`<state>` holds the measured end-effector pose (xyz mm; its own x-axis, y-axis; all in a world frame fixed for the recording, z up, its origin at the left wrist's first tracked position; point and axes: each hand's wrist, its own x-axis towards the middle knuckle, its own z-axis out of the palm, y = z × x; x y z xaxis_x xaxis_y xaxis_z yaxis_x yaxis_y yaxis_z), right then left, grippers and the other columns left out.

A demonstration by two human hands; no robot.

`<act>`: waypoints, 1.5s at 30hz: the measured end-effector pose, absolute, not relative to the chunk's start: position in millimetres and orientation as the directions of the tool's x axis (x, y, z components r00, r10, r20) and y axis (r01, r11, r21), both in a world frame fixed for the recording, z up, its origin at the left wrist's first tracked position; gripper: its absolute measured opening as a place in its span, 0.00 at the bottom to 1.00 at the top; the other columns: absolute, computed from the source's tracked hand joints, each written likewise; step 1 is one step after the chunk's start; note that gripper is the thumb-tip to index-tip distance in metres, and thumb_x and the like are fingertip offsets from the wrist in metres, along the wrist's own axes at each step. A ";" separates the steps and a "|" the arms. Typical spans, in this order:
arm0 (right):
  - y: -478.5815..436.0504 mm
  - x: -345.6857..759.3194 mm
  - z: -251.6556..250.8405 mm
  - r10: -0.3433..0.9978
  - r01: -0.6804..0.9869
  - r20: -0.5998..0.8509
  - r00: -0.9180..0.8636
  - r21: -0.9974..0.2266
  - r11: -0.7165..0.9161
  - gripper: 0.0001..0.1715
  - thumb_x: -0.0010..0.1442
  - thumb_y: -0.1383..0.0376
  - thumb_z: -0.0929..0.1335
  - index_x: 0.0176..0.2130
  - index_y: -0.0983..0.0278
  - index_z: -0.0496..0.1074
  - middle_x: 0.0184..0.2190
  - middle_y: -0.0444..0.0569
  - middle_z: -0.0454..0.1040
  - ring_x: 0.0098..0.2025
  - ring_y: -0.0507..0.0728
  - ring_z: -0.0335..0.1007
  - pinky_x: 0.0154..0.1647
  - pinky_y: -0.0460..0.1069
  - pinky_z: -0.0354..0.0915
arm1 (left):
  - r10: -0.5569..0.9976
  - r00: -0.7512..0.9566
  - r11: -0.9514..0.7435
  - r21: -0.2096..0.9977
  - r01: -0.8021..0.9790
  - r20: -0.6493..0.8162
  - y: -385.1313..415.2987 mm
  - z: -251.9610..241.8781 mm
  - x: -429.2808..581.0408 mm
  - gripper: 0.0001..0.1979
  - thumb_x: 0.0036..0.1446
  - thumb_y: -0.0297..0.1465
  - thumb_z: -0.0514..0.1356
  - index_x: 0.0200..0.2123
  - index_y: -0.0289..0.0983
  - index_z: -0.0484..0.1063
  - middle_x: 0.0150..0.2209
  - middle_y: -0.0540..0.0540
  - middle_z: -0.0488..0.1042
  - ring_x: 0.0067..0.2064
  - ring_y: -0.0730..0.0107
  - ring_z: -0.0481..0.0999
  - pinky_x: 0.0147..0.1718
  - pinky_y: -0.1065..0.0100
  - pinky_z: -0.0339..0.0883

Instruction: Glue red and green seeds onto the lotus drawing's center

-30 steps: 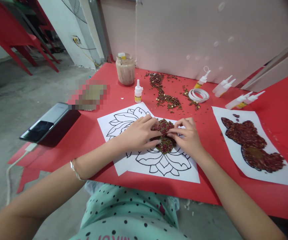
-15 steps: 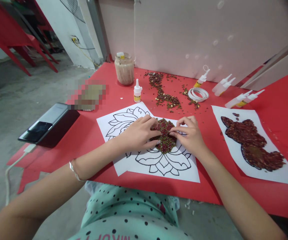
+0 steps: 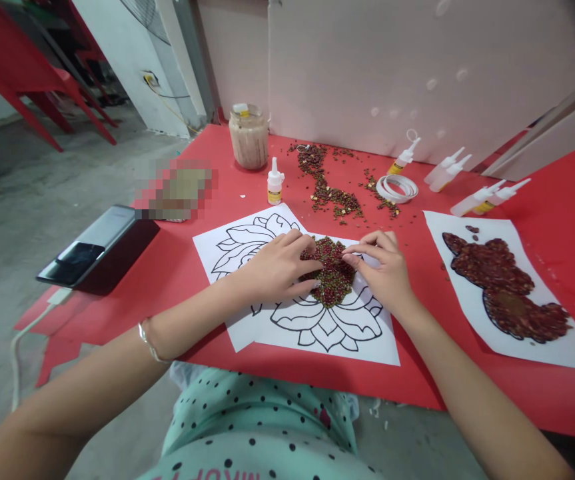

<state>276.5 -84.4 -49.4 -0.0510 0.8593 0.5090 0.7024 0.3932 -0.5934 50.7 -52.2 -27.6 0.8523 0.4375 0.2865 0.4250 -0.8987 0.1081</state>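
A sheet of white paper (image 3: pixel 287 327) with a black flower outline lies before me, partly over a second outlined sheet (image 3: pixel 207 247). Red and green beans (image 3: pixel 331 287) cover the middle of the flower in a rounded patch. My left hand (image 3: pixel 282 267) rests on the paper at the patch's left edge, its fingers stretched out and apart. On the opposite side, my right hand (image 3: pixel 380 263) has thumb and forefinger pinched together at the patch's upper right edge. Whatever sits between those fingertips is too small to make out.
Loose beans (image 3: pixel 334 197) are scattered behind the paper, near a glue bottle (image 3: pixel 274 187), a jar (image 3: pixel 249 137) and a roll of white tape (image 3: pixel 396 189). More glue bottles (image 3: pixel 450 173) stand at right. A bean-covered sheet (image 3: pixel 447 267) lies right; a phone (image 3: pixel 87 247) left.
My right hand has shifted slightly right and up along the bean patch, with thumb and forefinger now closer together. My left hand stays in place.
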 end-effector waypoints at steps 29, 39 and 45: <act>-77.8 292.5 -47.6 0.918 0.351 0.344 0.197 -0.899 0.261 0.09 0.51 0.55 0.73 0.31 0.57 0.77 0.30 0.45 0.67 0.33 0.54 0.64 0.35 0.52 0.61 | 0.615 0.737 -0.770 0.410 0.488 0.279 -54.0 -29.3 54.4 0.17 0.59 0.36 0.55 0.48 0.33 0.71 0.46 0.40 0.67 0.46 0.60 0.63 0.48 0.58 0.64; -76.7 297.0 -48.0 0.902 0.438 0.374 0.216 -0.863 0.253 0.12 0.52 0.54 0.71 0.33 0.58 0.77 0.30 0.45 0.67 0.33 0.54 0.63 0.35 0.52 0.62 | 0.562 0.790 -0.815 0.325 0.479 0.245 -56.4 -28.3 54.4 0.20 0.58 0.38 0.57 0.51 0.35 0.71 0.48 0.39 0.66 0.49 0.57 0.62 0.51 0.55 0.62; -78.1 295.2 -45.2 0.900 0.405 0.380 0.213 -0.873 0.272 0.11 0.52 0.54 0.72 0.33 0.58 0.77 0.30 0.46 0.68 0.34 0.54 0.64 0.36 0.52 0.62 | 0.627 0.735 -0.746 0.472 0.470 0.259 -52.1 -28.5 57.1 0.16 0.59 0.37 0.57 0.49 0.36 0.71 0.46 0.41 0.66 0.48 0.60 0.62 0.50 0.57 0.62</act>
<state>295.2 -78.1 -45.2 0.2135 0.9000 0.3800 0.4050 0.2724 -0.8728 57.1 -52.1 -28.5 0.7349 0.6268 0.2590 0.4700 -0.7459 0.4719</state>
